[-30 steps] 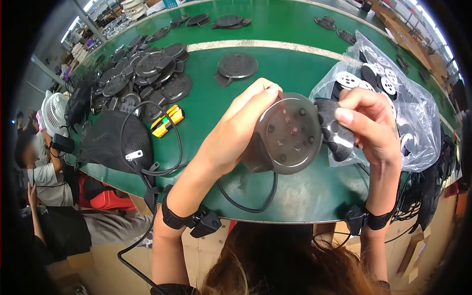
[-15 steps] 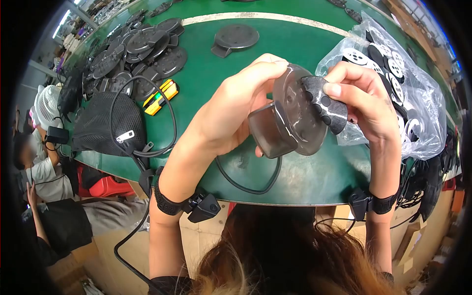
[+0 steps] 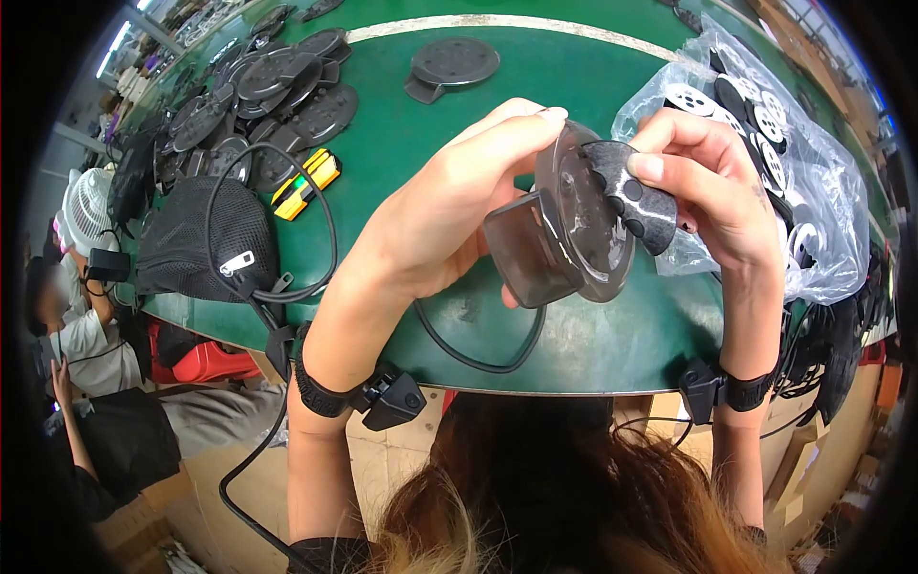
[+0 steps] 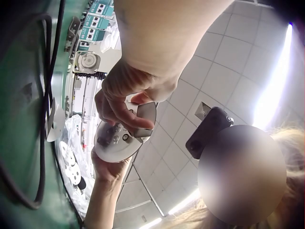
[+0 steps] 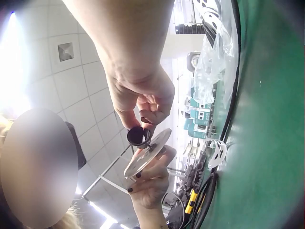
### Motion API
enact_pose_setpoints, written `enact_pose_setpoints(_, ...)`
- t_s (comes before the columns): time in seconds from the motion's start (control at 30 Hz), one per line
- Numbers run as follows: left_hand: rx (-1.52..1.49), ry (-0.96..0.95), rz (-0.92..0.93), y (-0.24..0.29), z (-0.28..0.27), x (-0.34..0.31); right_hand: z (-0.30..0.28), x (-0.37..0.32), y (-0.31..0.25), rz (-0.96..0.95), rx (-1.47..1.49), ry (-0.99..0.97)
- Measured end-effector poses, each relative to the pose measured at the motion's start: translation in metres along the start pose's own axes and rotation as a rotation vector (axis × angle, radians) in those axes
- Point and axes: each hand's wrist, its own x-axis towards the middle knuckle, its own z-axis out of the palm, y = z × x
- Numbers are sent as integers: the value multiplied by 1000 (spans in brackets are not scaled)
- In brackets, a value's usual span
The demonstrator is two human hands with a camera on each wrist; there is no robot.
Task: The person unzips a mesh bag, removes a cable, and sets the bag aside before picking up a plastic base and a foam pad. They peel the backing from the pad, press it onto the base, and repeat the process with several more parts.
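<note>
My left hand point(image 3: 445, 196) grips a round, smoky translucent plastic cover point(image 3: 591, 239) by its edge, its box-shaped tab turned toward the lower left. The cover is tilted, and small round holes or studs show on its face. Between thumb and fingers, my right hand point(image 3: 712, 187) pinches a bent, dark grey pad point(image 3: 639, 203) with black round spots along its edge. This pad overlaps the cover's right side in the head view. From the right wrist, the pad point(image 5: 138, 136) appears curled, right at the face of the cover point(image 5: 148, 153).
Similar dark covers point(image 3: 277, 81) lie piled at the back left, with one single cover point(image 3: 454, 62) ahead. A clear plastic bag point(image 3: 832, 225) of white and black discs stands right. A mesh pouch point(image 3: 206, 239), a yellow tool point(image 3: 308, 184) and a looped cable point(image 3: 478, 368) are on the green table.
The cover has turned from nearly face-on to a tilted view showing its box-shaped tab. My right hand has brought the pad over the cover's right side. The head view has tilted downward.
</note>
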Motion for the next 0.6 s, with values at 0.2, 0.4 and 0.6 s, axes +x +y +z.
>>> enact_pose_setpoints(0.2, 28, 10, -59, 6, 2, -4, 0, 0, 0, -3, -44, 3)
enact_pose_setpoints(0.4, 23, 10, -52, 1, 2, -1, 0, -1, 0, 1, -53, -11)
enact_pose_setpoints(0.6, 19, 19, -59, 2, 3, -1, 0, -2, -1, 19, -84, -1)
